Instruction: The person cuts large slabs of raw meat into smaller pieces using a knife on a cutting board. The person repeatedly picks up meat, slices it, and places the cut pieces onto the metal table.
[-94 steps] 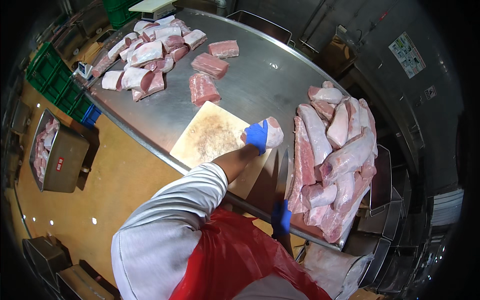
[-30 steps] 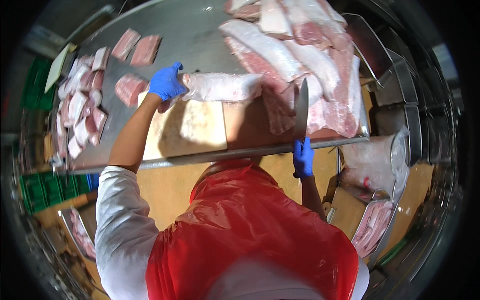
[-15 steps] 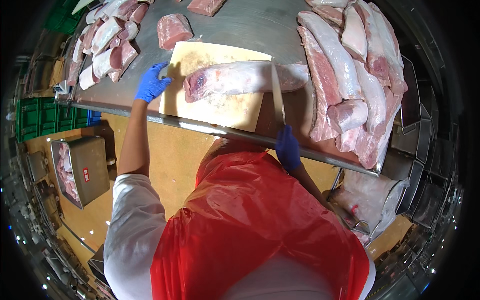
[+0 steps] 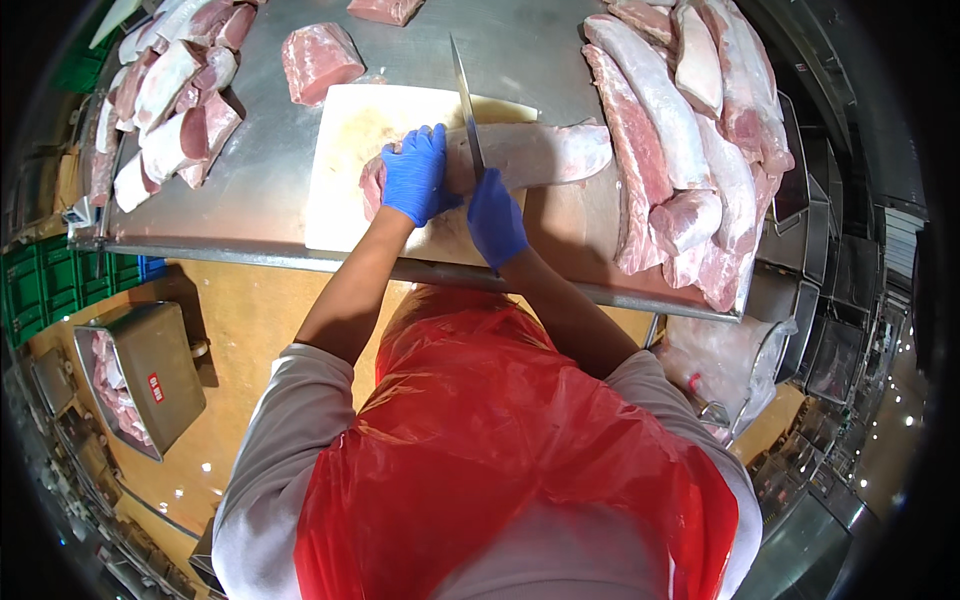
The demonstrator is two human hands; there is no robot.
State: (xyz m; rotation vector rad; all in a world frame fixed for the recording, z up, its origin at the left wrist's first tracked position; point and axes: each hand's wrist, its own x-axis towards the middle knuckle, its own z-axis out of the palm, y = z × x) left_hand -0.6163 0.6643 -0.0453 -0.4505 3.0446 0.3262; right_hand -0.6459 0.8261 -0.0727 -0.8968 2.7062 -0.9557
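Observation:
A long pale pork loin [image 4: 555,156] lies crosswise on a cream cutting board [image 4: 333,140], its right part reaching past the board. My left hand [image 4: 414,178], in a blue glove, presses over the left part of the loin, gripping it; some of the meat is hidden beneath. In my right hand [image 4: 496,220], also gloved in blue, a long-bladed knife [image 4: 465,98] is held by its handle. The blade points away from me and slants across the loin, just right of my left hand. Whether its edge touches the meat I cannot tell.
Long loins [image 4: 655,110] are heaped at the table's right, and cut chunks [image 4: 172,90] at its left. One meat piece [image 4: 322,62] sits beyond the board. Below left stand a metal bin [image 4: 165,370] of meat and green crates [image 4: 45,285]. The metal table edge [image 4: 270,260] runs before me.
My left hand has moved right from beside the board onto the loin. My right hand has come up and left with the knife, which now crosses the loin nearer its middle.

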